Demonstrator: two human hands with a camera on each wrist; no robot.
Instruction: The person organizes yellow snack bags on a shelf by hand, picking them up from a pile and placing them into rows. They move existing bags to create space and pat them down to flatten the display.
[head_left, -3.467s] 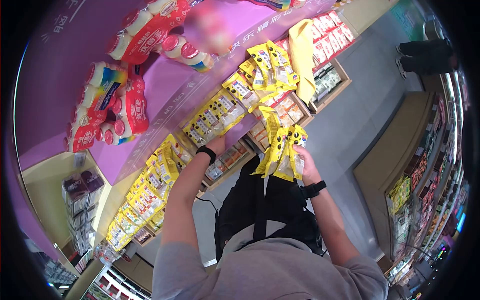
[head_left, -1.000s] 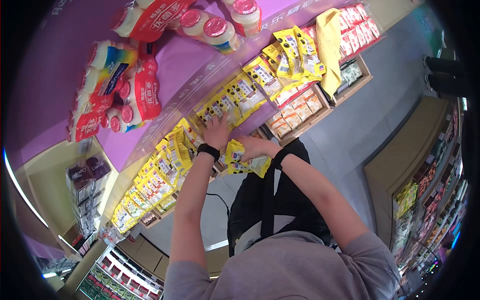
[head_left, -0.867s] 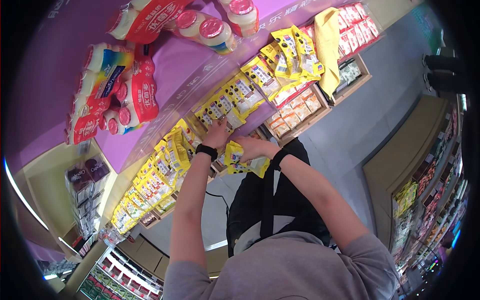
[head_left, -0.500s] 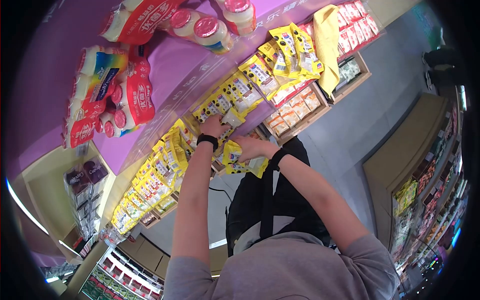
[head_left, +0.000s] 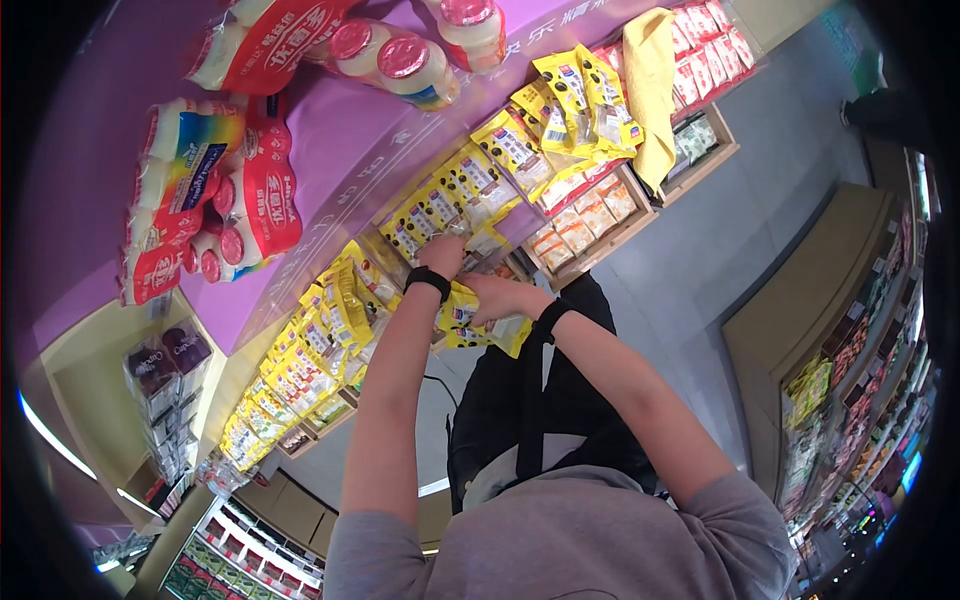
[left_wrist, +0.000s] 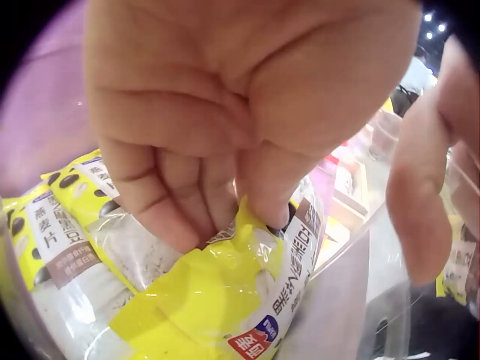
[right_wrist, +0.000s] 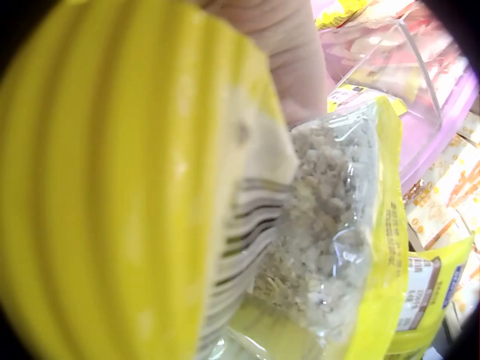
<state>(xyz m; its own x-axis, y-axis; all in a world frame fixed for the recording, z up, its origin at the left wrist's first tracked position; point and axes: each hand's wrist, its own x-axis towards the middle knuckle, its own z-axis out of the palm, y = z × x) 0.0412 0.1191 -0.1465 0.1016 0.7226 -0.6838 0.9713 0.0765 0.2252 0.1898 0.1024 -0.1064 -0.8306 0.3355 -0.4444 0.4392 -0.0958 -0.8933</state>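
In the left wrist view, my left hand (left_wrist: 240, 82) pinches the top edge of a yellow-and-clear oatmeal bag (left_wrist: 202, 300) between thumb and fingers. More oatmeal bags (left_wrist: 64, 247) stand upright in a row beside it. In the head view, that left hand (head_left: 445, 255) is at the front of this row in a clear bin, close to my right hand (head_left: 495, 298). The right hand grips several yellow oatmeal bags (head_left: 508, 335) in front of the shelf. From the right wrist, a bag's ridged yellow back and another's pale flakes (right_wrist: 322, 217) fill the view, hiding most fingers.
Bundled yogurt drink bottles (head_left: 260, 190) stand on the purple counter (head_left: 320, 170). To the right are loose yellow bags (head_left: 580, 100), a yellow cloth (head_left: 650, 100) and a wooden drawer of small packets (head_left: 595, 220). More yellow bags (head_left: 310, 350) line the left.
The right hand has come leftward with its bags, to beside the left hand. My left hand has gone from spread over the row to pinching a bag, and shifted right toward the right hand.
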